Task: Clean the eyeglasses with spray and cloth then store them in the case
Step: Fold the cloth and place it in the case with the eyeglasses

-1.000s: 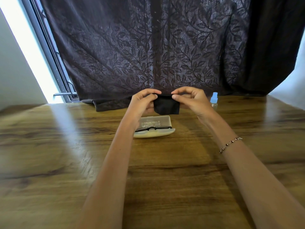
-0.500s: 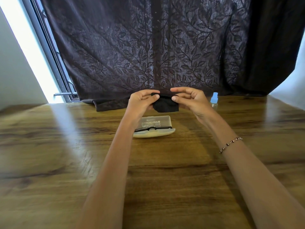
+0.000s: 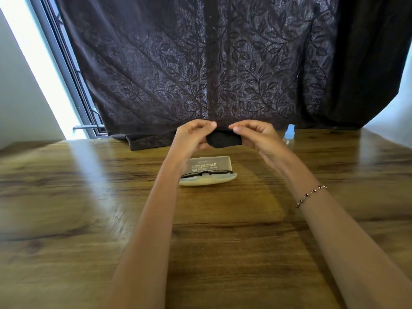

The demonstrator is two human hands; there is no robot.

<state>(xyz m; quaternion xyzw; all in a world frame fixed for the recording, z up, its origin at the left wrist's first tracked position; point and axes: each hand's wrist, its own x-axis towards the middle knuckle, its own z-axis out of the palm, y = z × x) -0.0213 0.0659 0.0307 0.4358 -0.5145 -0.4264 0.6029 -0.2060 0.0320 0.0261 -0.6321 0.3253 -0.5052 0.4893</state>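
My left hand [image 3: 192,136] and right hand [image 3: 256,136] pinch the black cloth [image 3: 224,140]; the case [image 3: 209,167] lettering at 6 o'clock is unreadable; the spray bottle [image 3: 289,136] stands at 3 o'clock.

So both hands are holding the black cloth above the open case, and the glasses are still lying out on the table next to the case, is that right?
Not quite. The head view shows the glasses lying in the open case, not beside it. The rest holds: left hand and right hand hold the black cloth above it.
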